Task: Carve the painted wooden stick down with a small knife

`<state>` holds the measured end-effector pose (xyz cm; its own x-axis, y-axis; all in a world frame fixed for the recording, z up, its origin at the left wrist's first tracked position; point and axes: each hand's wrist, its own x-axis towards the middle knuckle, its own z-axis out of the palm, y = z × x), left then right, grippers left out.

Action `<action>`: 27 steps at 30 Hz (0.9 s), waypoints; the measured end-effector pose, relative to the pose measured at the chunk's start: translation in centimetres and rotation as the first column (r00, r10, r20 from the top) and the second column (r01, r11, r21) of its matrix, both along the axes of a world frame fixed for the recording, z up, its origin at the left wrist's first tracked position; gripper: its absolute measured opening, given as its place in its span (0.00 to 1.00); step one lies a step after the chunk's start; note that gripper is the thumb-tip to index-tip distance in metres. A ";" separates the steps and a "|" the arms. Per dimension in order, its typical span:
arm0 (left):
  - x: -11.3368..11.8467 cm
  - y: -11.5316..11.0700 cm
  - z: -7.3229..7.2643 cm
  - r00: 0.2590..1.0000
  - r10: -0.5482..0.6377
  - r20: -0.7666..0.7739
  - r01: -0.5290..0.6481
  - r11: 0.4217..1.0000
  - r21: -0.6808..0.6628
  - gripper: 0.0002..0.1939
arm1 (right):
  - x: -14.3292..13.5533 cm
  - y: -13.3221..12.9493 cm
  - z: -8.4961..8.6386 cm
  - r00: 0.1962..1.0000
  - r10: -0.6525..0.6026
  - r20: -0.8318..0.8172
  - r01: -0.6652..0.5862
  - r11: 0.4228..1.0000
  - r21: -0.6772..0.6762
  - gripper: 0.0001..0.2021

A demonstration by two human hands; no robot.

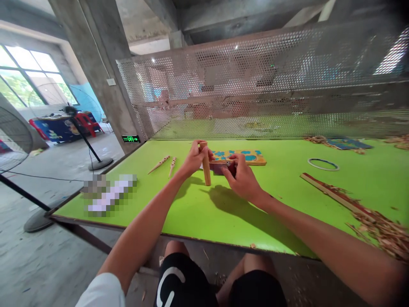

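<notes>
My left hand [195, 157] is closed around the upper part of a light wooden stick [207, 172], which stands nearly upright over the green table. My right hand [242, 179] grips a knife [220, 168] with a dark, flat blade. The blade points left and meets or passes behind the stick; I cannot tell which. Just beyond both hands lies a yellow board with blue patches [255, 157]. Two pale, pointed wooden pieces with notched ends, one long [159, 164] and one shorter [172, 166], rest to the left of my left hand.
A wooden strip [335, 194] and a heap of shavings [380, 232] lie on the right of the green table [198, 217], near a thin ring [323, 164]. A blue sheet [347, 143] sits farther back. Perforated metal mesh [255, 94] borders the back edge. Fans stand on the left.
</notes>
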<state>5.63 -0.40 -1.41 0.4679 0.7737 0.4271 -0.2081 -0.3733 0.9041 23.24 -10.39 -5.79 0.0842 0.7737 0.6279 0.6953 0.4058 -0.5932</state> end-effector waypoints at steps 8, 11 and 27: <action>-1.2 1.8 0.2 0.992 0.121 -0.034 -0.119 0.991 0.061 0.27 | 0.0 0.1 -0.1 0.982 0.050 0.180 -0.034 0.995 -0.094 0.15; -1.4 2.2 -0.3 0.988 0.105 -0.111 -0.096 0.992 0.085 0.22 | 0.3 0.2 0.0 0.983 0.068 0.172 -0.054 0.995 -0.084 0.16; -1.6 2.3 -1.6 0.822 0.143 -0.551 0.010 0.964 0.265 0.12 | 1.2 0.5 0.4 0.987 -0.006 0.163 -0.006 0.997 0.073 0.13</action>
<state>4.06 1.94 -3.00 0.6355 0.7176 0.2849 0.3400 -0.5914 0.7312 24.46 -9.91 -5.37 -0.0237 0.7253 0.6880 0.7803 0.4436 -0.4408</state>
